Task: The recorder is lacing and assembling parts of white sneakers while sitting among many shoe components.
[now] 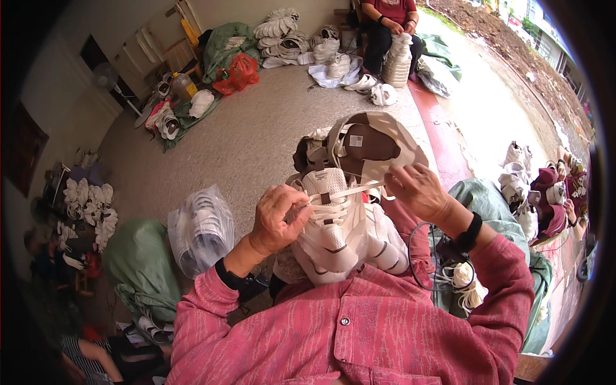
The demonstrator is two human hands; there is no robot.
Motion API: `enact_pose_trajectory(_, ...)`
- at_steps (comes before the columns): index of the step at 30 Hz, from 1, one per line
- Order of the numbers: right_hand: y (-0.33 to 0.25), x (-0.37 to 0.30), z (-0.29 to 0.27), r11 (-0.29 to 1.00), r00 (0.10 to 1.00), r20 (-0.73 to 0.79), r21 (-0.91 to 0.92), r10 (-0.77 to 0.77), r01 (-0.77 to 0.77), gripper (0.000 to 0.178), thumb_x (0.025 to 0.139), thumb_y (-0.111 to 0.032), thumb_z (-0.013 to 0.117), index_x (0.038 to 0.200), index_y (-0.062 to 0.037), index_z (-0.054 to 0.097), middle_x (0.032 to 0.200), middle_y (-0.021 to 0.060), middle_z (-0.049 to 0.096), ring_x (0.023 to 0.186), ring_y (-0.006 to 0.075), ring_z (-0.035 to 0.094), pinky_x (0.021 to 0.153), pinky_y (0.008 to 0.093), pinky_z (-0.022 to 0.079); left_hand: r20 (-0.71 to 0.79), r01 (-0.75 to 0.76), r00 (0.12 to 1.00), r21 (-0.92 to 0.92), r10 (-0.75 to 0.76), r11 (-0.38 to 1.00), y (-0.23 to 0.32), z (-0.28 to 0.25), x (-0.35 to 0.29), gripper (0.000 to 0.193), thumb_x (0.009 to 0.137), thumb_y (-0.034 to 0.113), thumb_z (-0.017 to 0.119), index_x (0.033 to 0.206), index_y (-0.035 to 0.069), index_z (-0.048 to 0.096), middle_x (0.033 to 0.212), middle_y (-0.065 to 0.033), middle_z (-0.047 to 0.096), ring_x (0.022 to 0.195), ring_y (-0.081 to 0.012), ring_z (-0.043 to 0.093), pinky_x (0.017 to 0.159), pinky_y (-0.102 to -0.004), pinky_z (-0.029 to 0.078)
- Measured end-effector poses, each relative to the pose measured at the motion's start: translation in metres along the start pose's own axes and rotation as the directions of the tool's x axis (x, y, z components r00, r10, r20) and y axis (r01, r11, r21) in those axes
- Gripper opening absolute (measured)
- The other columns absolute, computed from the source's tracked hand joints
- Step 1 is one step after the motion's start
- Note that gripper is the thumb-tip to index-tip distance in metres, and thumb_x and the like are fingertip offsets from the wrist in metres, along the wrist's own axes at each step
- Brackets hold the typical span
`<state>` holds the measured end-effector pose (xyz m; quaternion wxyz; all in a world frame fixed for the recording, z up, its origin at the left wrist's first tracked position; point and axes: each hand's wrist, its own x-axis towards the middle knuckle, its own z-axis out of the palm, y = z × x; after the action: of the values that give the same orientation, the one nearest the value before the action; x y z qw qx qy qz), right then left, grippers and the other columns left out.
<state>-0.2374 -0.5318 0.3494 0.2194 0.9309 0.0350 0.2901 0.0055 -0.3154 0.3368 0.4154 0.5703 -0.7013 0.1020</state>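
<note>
A white sneaker (330, 234) with a mesh tongue is upright in front of my chest, its toe toward me. My left hand (276, 218) is closed at the left eyelet edge, thumb and fingers pinched together on the sneaker. Across the tongue, a flat white shoelace (353, 190) stretches toward the right. My right hand (420, 191) pinches that lace, clear of the sneaker. More white shoes (388, 247) lie beneath and beside it. Just beyond is a beige and brown cap-like piece (378, 138) with a white label inside.
Clear-bagged shoes (202, 224) and a green sack (142, 266) stand to my left. At my right are a bundle of white laces (467, 282) and another green sack (491, 205). Far ahead, a seated person (393, 29) handles stacked shoes (398, 61). Shoe piles line both sides.
</note>
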Motion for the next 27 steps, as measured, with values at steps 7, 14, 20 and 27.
enact_pose_trajectory(7,-0.009,-0.030,-0.012,0.736,0.745,-0.156,0.378,0.649,-0.562,0.030,0.082,-0.006,0.069,0.111,-0.0059,0.066,0.083,0.0049,0.065,0.068,0.0148,0.062,0.065,0.0265,0.048,0.018,-0.141,0.990,-0.023,0.142,0.990,0.017,0.002,0.063,0.017,0.078,0.002,0.068,0.093,0.006,0.061,0.089,-0.0090,0.064,0.083,-0.0283,0.060,0.079,-0.0368,0.045)
enact_pose_trajectory(14,-0.001,-0.056,-0.029,-0.388,0.163,0.371,0.918,0.914,0.087,0.035,0.090,-0.004,0.063,0.124,0.0017,0.058,0.120,0.0125,0.065,0.110,0.0196,0.062,0.092,0.0318,0.050,0.369,0.044,0.929,-0.190,0.030,0.981,0.008,0.021,0.087,0.014,0.080,0.005,0.070,0.092,0.006,0.063,0.084,-0.0059,0.065,0.083,-0.0218,0.062,0.079,-0.0348,0.047)
enact_pose_trajectory(20,0.025,-0.132,-0.017,-0.455,-0.081,0.520,0.804,0.850,0.383,0.037,0.089,-0.005,0.066,0.125,-0.0027,0.057,0.119,0.0081,0.065,0.112,0.0200,0.063,0.097,0.0363,0.050,0.332,0.208,0.933,-0.186,-0.138,0.960,-0.002,0.024,0.062,0.012,0.083,0.009,0.070,0.091,0.003,0.065,0.084,-0.0049,0.066,0.081,-0.0177,0.062,0.077,-0.0305,0.048)
enact_pose_trajectory(27,0.048,-0.239,0.011,-0.417,-0.284,0.571,0.788,0.770,0.453,0.026,0.088,-0.004,0.068,0.113,-0.0043,0.062,0.112,0.0079,0.068,0.098,0.0172,0.068,0.081,0.0314,0.056,0.566,0.606,0.744,-0.345,-0.355,0.717,-0.009,0.025,0.068,0.016,0.084,0.009,0.068,0.096,-0.001,0.069,0.085,-0.0055,0.068,0.081,-0.0111,0.063,0.073,-0.0273,0.051)
